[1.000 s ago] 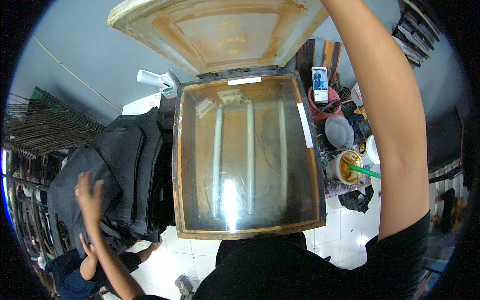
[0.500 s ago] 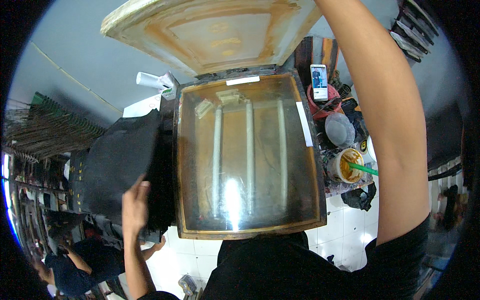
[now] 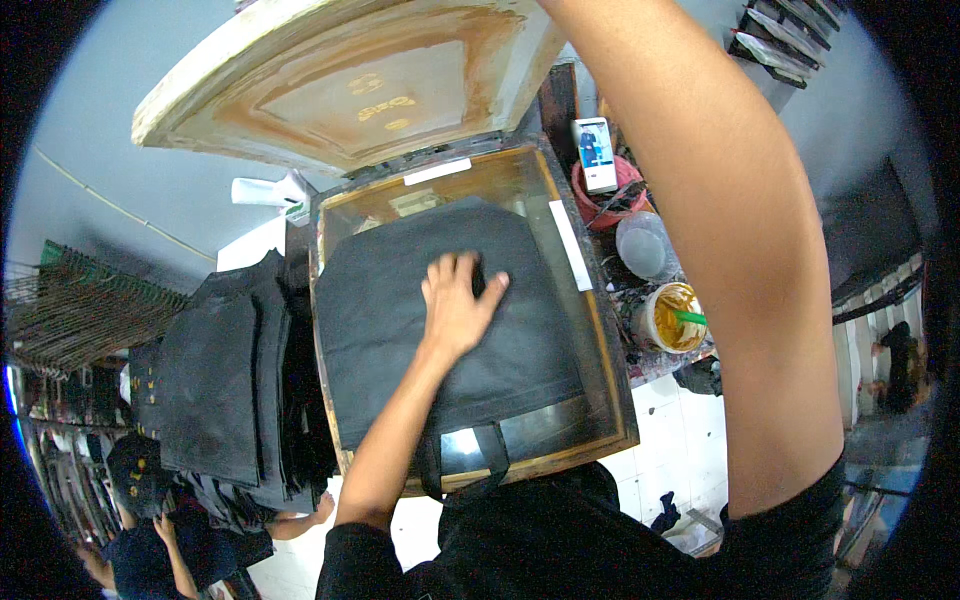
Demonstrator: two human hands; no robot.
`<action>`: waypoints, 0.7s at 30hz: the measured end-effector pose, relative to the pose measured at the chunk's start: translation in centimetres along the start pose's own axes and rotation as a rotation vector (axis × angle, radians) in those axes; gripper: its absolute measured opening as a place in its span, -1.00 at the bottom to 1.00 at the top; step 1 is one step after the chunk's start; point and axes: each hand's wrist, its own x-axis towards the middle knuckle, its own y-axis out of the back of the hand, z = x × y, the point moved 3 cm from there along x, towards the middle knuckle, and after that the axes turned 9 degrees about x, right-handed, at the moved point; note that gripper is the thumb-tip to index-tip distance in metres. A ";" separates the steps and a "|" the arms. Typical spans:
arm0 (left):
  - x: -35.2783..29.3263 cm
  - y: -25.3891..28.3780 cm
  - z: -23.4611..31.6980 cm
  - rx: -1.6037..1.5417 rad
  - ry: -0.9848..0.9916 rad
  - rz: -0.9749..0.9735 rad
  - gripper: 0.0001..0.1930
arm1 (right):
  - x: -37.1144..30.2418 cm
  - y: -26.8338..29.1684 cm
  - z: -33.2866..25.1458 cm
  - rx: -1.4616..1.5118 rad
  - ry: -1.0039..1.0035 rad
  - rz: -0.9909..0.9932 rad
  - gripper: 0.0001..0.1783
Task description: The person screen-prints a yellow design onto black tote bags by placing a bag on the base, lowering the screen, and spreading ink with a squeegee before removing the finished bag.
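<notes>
My left hand (image 3: 458, 310) lies with fingers spread on a black fabric tote bag (image 3: 530, 340). The bag rests flat on a glass-topped printing table (image 3: 603, 405), its handles (image 3: 494, 455) hanging toward me over the near edge. Beyond it, a screen-printing frame (image 3: 300, 95) stands tilted up, its underside stained ochre with small yellow print marks. My right arm (image 3: 730, 230) reaches up past the frame's right side. The right hand is beyond the top edge, so its grip is hidden.
A pile of black bags (image 3: 210, 385) stands left of the table. On the right are a tub of ochre ink (image 3: 675, 318) with a green-handled tool, a clear container (image 3: 645, 247) and a phone (image 3: 596, 155) at a pink bowl (image 3: 625, 188). Another person's arm (image 3: 172, 555) shows lower left.
My left hand has moved right from the pile to the table. A black bag now covers much of the glass, which was bare before. The frame stays raised.
</notes>
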 end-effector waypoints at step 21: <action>15.9 -0.5 1.7 0.158 0.280 0.019 0.43 | -0.3 -0.1 -1.2 0.005 -0.032 0.036 -0.63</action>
